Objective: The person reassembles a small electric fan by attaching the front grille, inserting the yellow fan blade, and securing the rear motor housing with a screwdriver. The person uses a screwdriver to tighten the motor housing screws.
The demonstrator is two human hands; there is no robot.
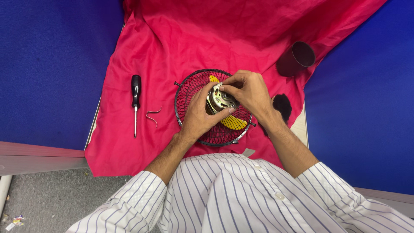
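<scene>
A round black wire fan guard (189, 88) lies on a red cloth (172, 39), with a yellow fan blade (235, 123) showing inside it. On top sits a small silver and brass motor (219, 101). My left hand (199, 114) cups the motor from the left and below. My right hand (248, 90) pinches the motor's top with its fingertips. Both hands rest over the guard's middle.
A black-handled screwdriver (136, 101) lies on the cloth to the left, a small bent wire clip (152, 115) beside it. A dark cylinder (296, 58) lies at the upper right, a black round part (282, 105) near my right wrist. Blue partition walls stand on both sides.
</scene>
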